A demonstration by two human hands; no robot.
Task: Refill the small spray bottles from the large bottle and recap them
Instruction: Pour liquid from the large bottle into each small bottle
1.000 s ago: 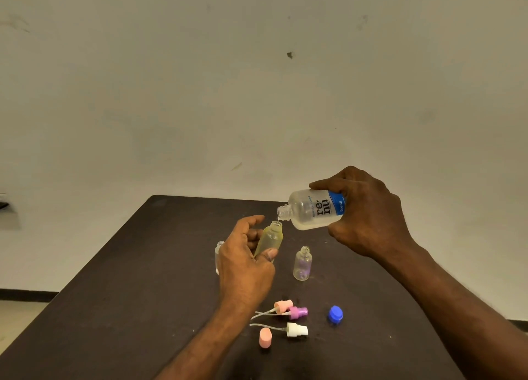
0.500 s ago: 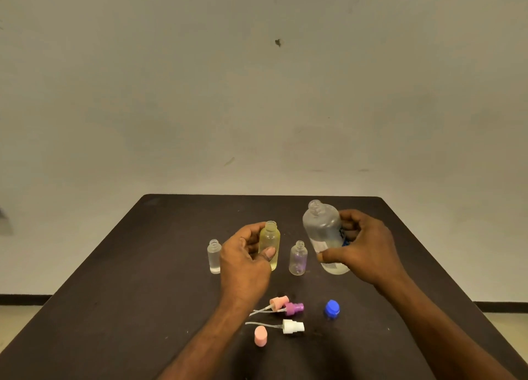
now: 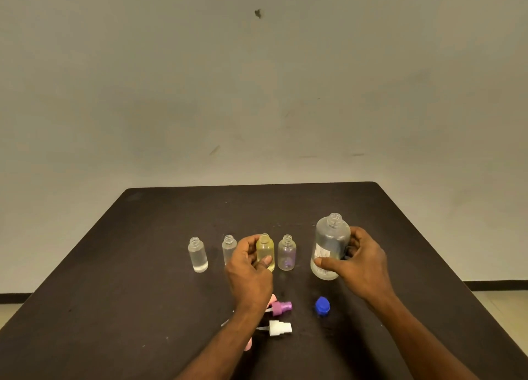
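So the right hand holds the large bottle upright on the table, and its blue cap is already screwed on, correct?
Not quite. The head view shows the right hand holding the large bottle upright on the table, but its neck is open. The blue cap lies on the table, nearer the person.

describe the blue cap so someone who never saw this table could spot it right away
On the dark table, look nearer the person than the upright large bottle that the right hand grips. The blue cap lies there alone, right of the purple spray top and white spray top. It is the only blue piece, short and round, with no tube.
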